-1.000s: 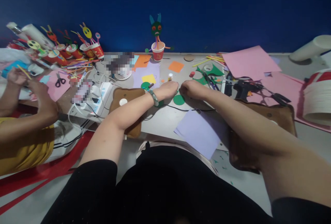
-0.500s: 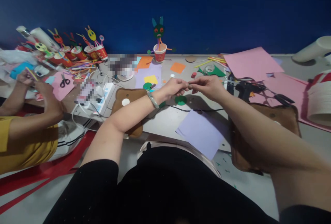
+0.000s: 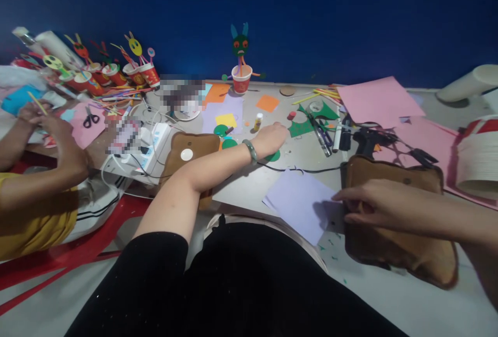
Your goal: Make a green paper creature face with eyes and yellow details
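Observation:
My left hand (image 3: 269, 141) is over the middle of the table with its fingers curled closed. What they hold, if anything, is hidden. A green paper circle (image 3: 274, 156) lies partly under this hand, and a small glue bottle (image 3: 257, 122) with a white cap stands behind the wrist. My right hand (image 3: 368, 203) hovers between the purple paper sheets (image 3: 298, 202) and a brown plush pad (image 3: 404, 251). Its forefinger is stretched out, apart from the thumb, and nothing shows between them. Green paper scraps (image 3: 301, 127) lie just beyond my left fingertips.
A paper cup (image 3: 241, 80) bearing a green-faced figure stands by the blue wall. Markers (image 3: 322, 140) and a black glue gun (image 3: 365, 142) lie right of centre; a black cable (image 3: 307, 170) crosses the table. At left, a co-worker's hands (image 3: 41, 114) hold a thin yellow strip near scissors (image 3: 91, 116).
My hands were together, fingertips meeting at a small item. My right hand has moved away, down and to the right; my left stays over the table, slightly lower.

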`<state>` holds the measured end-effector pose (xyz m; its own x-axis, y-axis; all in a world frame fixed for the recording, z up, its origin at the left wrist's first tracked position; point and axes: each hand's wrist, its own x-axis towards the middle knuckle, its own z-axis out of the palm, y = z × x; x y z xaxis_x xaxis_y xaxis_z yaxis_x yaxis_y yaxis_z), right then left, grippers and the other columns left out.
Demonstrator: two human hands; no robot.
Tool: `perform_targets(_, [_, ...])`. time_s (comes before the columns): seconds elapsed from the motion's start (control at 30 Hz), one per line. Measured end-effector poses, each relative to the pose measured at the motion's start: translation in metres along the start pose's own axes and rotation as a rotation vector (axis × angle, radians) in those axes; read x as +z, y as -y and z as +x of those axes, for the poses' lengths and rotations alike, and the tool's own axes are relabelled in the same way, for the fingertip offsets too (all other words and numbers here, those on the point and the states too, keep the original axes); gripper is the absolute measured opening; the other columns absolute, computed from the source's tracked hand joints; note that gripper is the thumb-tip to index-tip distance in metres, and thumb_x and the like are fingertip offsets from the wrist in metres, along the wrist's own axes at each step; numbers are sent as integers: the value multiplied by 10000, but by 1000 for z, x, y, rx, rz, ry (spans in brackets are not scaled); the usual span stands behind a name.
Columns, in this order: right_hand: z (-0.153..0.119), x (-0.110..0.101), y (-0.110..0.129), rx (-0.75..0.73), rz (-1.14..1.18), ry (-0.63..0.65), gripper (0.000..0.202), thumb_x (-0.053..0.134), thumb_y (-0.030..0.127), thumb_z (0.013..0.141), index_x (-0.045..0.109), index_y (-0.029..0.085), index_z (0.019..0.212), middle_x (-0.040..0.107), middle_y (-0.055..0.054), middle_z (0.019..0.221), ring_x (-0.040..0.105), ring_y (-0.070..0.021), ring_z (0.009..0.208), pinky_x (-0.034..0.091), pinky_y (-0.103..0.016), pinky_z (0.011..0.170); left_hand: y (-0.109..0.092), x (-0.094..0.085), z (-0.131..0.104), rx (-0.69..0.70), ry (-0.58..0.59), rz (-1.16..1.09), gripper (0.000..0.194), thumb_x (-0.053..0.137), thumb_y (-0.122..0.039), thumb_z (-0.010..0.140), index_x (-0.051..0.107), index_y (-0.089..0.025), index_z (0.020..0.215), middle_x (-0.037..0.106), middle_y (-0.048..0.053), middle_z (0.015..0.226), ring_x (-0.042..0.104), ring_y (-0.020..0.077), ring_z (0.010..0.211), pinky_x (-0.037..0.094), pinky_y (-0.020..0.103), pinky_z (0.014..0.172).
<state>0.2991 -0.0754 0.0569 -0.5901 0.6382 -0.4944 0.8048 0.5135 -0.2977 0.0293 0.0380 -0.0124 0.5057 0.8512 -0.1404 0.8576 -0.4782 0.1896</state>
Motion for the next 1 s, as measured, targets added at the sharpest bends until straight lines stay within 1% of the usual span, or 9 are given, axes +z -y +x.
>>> perform_targets(0.1, [25,-16,6,-3,18,99,416,585,372,888,825,240,1200,847,-121,977,788,-294,857,551,-380,761,0,0,8,6,9,16,483,352,21,976,723,-20,1283,701,258,1252,716,310,1176,538,373,900])
perform_targets(0.2, [52,-31,12,38,-33,-56,373,554,345,927,814,190,1145,844,-133,1010,771,-290,866,526,-376,775,-3,-1,0,21,8,34,456,366,17,981,702,-11,1288,695,257,1251,721,294,1131,530,359,867])
perform_targets(0.33, [89,-45,14,150,-107,-432,291,528,292,941,791,170,971,831,-147,936,731,-284,816,472,-367,724,-27,-7,-45,121,3,49,464,363,-7,1009,643,-80,1372,697,199,1275,732,243,1028,522,339,793])
perform_targets(0.47, [122,-44,9,101,26,-490,238,575,308,910,773,179,941,809,-111,854,728,-258,791,492,-340,727,-41,-25,-97,392,154,56,365,424,-54,1008,723,-146,1196,754,136,1170,739,216,967,498,312,715])
perform_targets(0.53, [136,-38,7,59,67,-473,206,593,312,890,766,204,921,796,-76,816,729,-241,772,503,-326,718,-25,-39,-107,291,232,74,248,526,-111,978,762,-162,1034,783,107,1063,741,225,935,487,317,700])
perform_targets(0.57, [142,-34,7,45,69,-460,200,597,316,887,766,213,916,791,-66,807,730,-238,768,505,-324,717,-11,-46,-108,151,225,101,225,556,-106,952,771,-159,993,788,109,1034,743,227,944,490,311,715])
perform_targets(0.73, [160,-14,13,23,7,-356,226,618,360,891,785,230,969,787,-67,838,735,-256,798,510,-345,736,64,-64,-92,-221,120,154,320,553,-50,915,772,-98,1144,783,184,1188,730,294,1134,514,344,836])
perform_targets(0.83, [165,-4,20,-29,-10,-375,342,659,438,876,791,222,1107,794,-108,999,742,-295,905,539,-378,806,82,-59,-88,-241,112,109,318,606,-97,916,770,-144,1184,785,144,1228,714,279,1178,518,336,900])
perform_targets(1.0, [174,5,22,-35,47,-410,468,697,471,847,776,203,1223,760,-144,1088,730,-310,942,561,-412,879,75,-48,-83,-162,145,89,330,614,-124,914,773,-152,1202,791,129,1207,722,264,1162,525,326,904])
